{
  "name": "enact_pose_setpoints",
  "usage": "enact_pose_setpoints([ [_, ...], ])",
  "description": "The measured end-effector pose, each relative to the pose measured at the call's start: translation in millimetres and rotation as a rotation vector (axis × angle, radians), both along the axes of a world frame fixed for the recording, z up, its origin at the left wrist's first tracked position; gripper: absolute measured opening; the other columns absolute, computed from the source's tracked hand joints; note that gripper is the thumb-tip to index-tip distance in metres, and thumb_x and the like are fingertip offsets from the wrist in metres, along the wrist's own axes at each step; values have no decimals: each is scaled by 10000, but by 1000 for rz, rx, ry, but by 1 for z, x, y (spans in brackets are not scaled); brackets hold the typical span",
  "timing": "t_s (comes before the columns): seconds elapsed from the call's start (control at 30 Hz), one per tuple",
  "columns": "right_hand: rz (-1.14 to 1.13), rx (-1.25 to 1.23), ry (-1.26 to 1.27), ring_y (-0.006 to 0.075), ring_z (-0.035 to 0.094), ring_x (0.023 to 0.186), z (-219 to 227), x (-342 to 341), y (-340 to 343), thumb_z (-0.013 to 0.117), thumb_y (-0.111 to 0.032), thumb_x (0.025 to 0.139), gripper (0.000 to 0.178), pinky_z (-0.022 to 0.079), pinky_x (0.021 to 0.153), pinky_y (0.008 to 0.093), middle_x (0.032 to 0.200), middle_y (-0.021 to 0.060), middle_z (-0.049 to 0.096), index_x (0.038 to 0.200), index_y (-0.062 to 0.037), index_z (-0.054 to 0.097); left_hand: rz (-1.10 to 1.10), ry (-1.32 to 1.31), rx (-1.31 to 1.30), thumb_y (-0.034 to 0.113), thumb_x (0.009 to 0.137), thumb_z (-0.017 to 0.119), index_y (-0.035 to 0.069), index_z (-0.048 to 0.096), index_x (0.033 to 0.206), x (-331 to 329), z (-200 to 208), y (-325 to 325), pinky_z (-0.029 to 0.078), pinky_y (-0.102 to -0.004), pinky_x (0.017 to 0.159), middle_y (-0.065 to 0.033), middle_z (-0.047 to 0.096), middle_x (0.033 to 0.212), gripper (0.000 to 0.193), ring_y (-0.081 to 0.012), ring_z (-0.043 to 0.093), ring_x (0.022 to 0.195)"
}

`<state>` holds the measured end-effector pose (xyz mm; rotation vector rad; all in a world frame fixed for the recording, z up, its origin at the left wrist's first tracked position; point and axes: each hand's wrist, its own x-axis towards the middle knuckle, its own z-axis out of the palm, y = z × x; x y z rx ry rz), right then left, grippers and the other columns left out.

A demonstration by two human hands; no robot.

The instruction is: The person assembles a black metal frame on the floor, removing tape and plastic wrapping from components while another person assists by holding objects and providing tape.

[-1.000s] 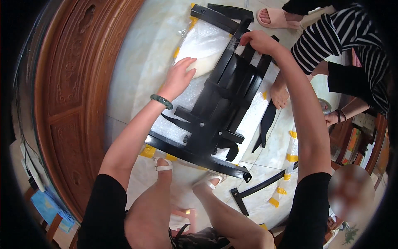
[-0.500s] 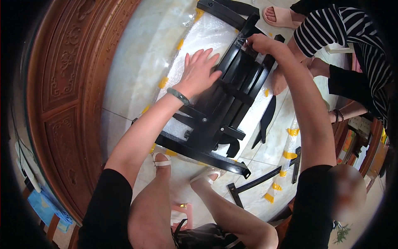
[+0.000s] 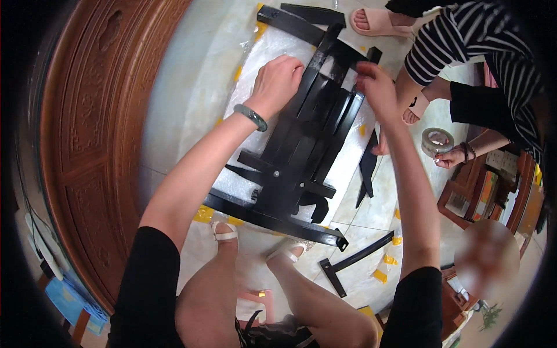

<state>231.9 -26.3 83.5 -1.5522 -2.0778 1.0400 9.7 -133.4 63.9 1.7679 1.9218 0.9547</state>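
Note:
A stack of black furniture parts (image 3: 290, 130), with long slats, rails and crossbars, lies slantwise on a sheet of bubble wrap (image 3: 255, 87). A shiny clear strip (image 3: 333, 68) shows across its upper part. My left hand (image 3: 279, 81) hovers by the left rail with its fingers curled in; whether anything is in them is hidden. Over the right rail is my right hand (image 3: 378, 87), bent at the wrist, its fingers blurred near the rail's upper end. At the right, a person's hand (image 3: 452, 156) holds a roll of clear tape (image 3: 438, 141).
A carved wooden cabinet (image 3: 87, 133) runs along the left. Loose black curved pieces (image 3: 366, 171) lie right of the stack, and a T-shaped black bar (image 3: 354, 261) is on the floor near my feet. The person in striped clothing (image 3: 435, 40) is close by at upper right.
My left hand has curled its spread fingers and moved slightly up. My right hand has left the strip between the rails and moved right and down. The other person's tape roll has come into view.

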Motion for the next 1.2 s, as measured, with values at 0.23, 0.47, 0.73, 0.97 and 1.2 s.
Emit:
enact_pose_setpoints([
  [0.23,-200,2,0,273,649,819,-28,36,-111,572,-96,842,197,507,731,355,923,157,667,1009,-4,622,-156,19,-433,332,882,532,-10,688,871,32,5,119,501,-439,786,-230,665,896,376,-391,633,869],
  [0.47,-396,-87,49,419,635,808,-52,33,-154,657,-258,854,431,503,732,443,817,249,646,1075,71,489,-498,696,-560,369,913,495,43,689,1039,101,0,151,474,-423,899,-191,648,1098,400,-355,602,1057],
  [0.73,-373,-123,48,457,614,764,-62,50,-159,652,-288,867,375,497,671,479,790,270,630,899,61,520,-523,693,-800,367,916,442,54,634,1159,135,-18,180,441,-429,947,-162,604,1226,440,-335,565,1147],
  [0.97,-308,-98,148,469,600,778,-60,29,-159,662,-255,859,344,485,663,490,795,288,613,873,47,500,-242,481,-815,535,910,418,67,544,1290,72,-89,207,384,-441,1002,-179,491,1366,616,-343,476,1251],
  [1.2,-320,-98,162,480,580,784,-63,38,-157,676,-256,847,353,474,659,496,778,298,598,871,46,495,-211,381,-809,596,896,400,80,449,1358,85,-84,198,343,-463,1027,-184,412,1420,694,-347,405,1299],
])
